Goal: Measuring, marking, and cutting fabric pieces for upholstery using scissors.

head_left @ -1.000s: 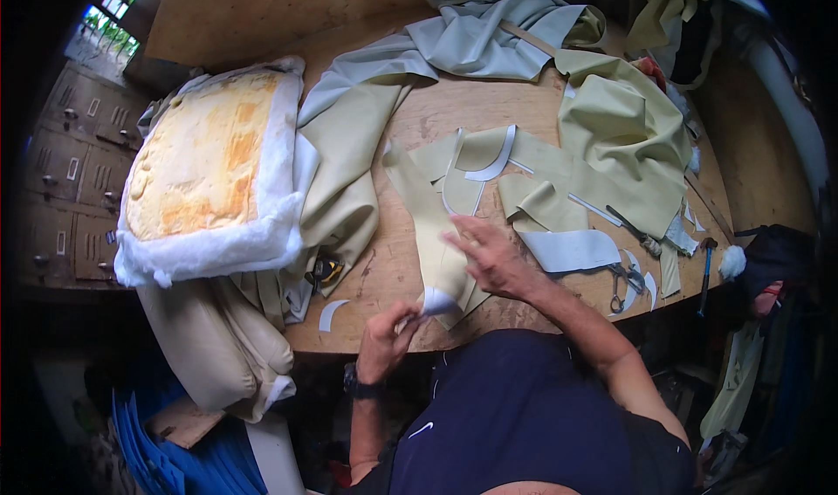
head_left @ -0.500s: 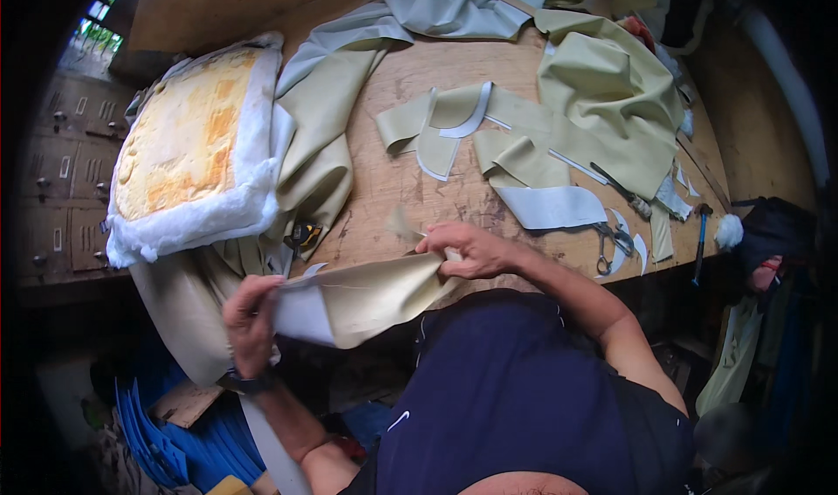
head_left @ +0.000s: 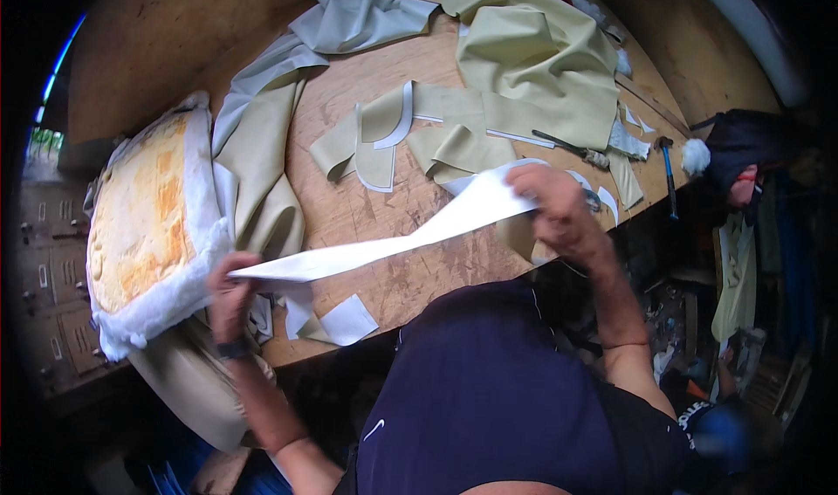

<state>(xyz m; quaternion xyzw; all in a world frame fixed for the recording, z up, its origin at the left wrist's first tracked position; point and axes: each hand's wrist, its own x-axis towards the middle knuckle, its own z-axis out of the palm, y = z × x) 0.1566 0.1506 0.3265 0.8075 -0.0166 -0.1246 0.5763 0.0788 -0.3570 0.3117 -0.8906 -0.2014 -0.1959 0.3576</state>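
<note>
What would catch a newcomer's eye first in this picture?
The bright white strip held between the left hand and right hand, over the near side of the table. Next, the bulky yellow cushion with fluffy white edges, at the table's left end. Crumpled greenish cloth lies far right.

White strip [head_left: 367, 252] seemingly bars table [head_left: 401, 290] front.

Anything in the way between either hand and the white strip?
Nothing visible. The left hand grips the left end of the white strip directly, and the right hand grips the right end; the span between them shows unobstructed.
</note>
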